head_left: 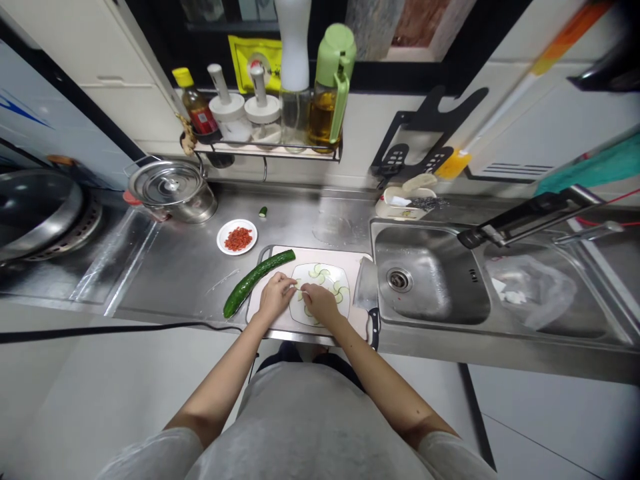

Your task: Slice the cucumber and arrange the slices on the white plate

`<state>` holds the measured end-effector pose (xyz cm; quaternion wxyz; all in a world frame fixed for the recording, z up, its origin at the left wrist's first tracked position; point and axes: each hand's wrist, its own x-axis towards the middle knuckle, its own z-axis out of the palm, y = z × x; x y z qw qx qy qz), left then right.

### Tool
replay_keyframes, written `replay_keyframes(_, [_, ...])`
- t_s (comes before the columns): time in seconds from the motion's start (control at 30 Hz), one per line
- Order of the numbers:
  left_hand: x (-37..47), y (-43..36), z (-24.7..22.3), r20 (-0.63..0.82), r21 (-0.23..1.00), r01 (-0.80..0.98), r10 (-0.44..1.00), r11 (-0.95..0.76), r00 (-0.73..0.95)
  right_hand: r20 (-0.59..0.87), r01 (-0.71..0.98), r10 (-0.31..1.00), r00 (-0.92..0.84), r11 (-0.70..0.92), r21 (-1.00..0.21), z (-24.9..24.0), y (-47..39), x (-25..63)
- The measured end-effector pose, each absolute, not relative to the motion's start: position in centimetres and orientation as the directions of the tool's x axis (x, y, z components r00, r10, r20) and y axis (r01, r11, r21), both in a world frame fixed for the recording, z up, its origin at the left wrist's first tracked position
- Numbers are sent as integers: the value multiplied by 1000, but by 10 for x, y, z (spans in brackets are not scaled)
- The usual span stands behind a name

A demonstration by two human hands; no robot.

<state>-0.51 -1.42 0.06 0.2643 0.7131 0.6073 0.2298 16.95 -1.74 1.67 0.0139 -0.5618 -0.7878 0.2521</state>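
A white square plate [324,323] lies on a pale cutting board [273,319], with thin cucumber slices [341,292] fanned into curved groups on it. Over the plate's left side, my left hand [274,297] pinches a small pale cucumber slice. My right hand [321,303] meets it there, its fingers closed on the same slice, which is mostly hidden by the fingertips. Left of my left hand, a long green cucumber [257,281] rests slantwise across the board's edge. A cleaver [367,285] lies along the board's right side, its dark handle toward me.
Behind the board sit a small plate of red berries [237,237] and a cucumber end [263,212]. A lidded steel pot [175,190] and a wok [37,213] stand left. A double sink [433,273] is on the right. Above hangs a condiment rack [270,152].
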Motion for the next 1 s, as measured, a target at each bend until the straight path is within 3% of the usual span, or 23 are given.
replay_keyframes(0.43, [-7, -8, 0, 5, 586, 787, 972, -194, 235, -302, 888, 865, -401, 286, -360, 16, -19, 169])
replay_keyframes(1.0, [-5, -9, -4, -4, 652, 743, 979, -153, 205, -288, 896, 891, -350, 229, -381, 11, -22, 165])
